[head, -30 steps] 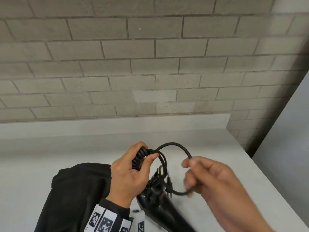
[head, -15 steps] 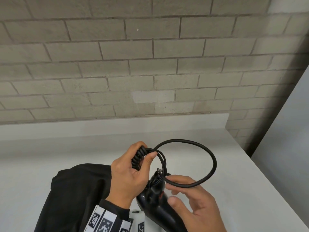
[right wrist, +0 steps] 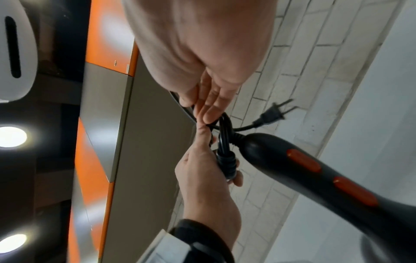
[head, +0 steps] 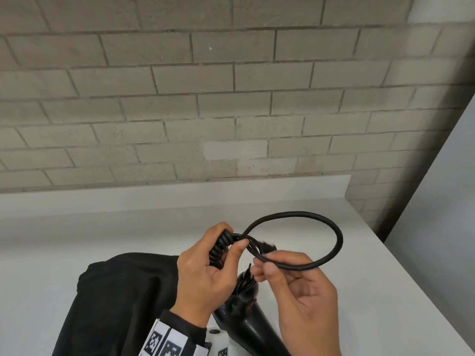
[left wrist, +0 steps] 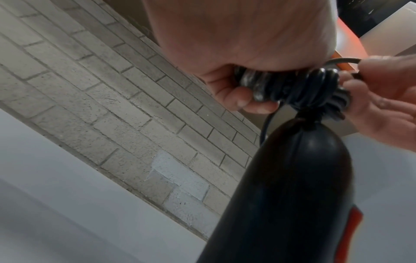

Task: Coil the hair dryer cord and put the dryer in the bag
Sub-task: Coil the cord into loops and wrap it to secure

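Left hand (head: 203, 276) curled tight round a bundle of cord (head: 331, 235) turns, thumb pressed across the top of the coils, fingers (left wrist: 243, 99) wrapped under them. Right hand (head: 303, 291) just beside it, thumb and forefinger narrowed to a pinch on the cord's loose length, other fingers (right wrist: 211, 110) loosely bent below. One open loop of cord arching out from the left hand's bundle, round to the right, and back through the right hand's pinch, held in the air above the bench (head: 372, 265). One plug (right wrist: 273, 113) with two prongs, hanging free at the cord's end, past the pinch. One dryer (head: 246, 314), black, hanging by its cord below and between the two hands, handle end uppermost; two orange buttons (right wrist: 303, 160) along the handle in the right wrist view. Dryer above the bench, outside the bag (head: 123, 304). One black bag, lying slack on the bench at the left, partly under the left forearm; mouth and contents impossible to make out. Patterned tags (head: 164, 343) on the left cuff. Grey brick wall (head: 231, 98) behind the bench.
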Action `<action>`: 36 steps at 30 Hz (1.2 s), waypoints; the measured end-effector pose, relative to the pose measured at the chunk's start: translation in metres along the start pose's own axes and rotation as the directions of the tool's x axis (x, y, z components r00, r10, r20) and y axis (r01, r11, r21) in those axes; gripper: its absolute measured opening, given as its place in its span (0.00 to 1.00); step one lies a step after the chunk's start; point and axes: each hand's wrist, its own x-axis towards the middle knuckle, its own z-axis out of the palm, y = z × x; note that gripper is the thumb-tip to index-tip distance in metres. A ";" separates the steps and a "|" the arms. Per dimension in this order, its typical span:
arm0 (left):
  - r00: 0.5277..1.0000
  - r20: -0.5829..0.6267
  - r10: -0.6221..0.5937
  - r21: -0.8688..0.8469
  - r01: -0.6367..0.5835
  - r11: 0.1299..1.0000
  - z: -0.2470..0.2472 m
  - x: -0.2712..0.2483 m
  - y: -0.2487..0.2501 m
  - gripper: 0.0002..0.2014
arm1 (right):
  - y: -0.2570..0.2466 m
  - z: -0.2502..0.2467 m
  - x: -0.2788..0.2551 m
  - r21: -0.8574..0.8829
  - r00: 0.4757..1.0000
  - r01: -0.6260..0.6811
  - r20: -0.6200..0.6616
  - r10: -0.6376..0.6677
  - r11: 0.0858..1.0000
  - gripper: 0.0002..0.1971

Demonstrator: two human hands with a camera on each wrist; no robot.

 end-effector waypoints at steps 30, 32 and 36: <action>0.989 0.076 -0.126 0.004 0.126 0.992 -0.010 0.001 -0.006 0.11 | 0.031 -0.070 0.014 -0.689 0.948 0.149 -0.104 -0.301 0.709 0.19; 0.987 0.091 -0.130 0.005 0.130 0.992 -0.010 0.002 -0.005 0.11 | 0.032 -0.057 0.012 -0.720 0.920 0.286 0.022 -0.390 0.633 0.25; 0.983 0.122 -0.139 0.002 0.140 0.990 -0.011 0.001 -0.006 0.12 | 0.037 -0.039 0.025 -0.710 0.914 0.382 0.193 -0.358 0.592 0.29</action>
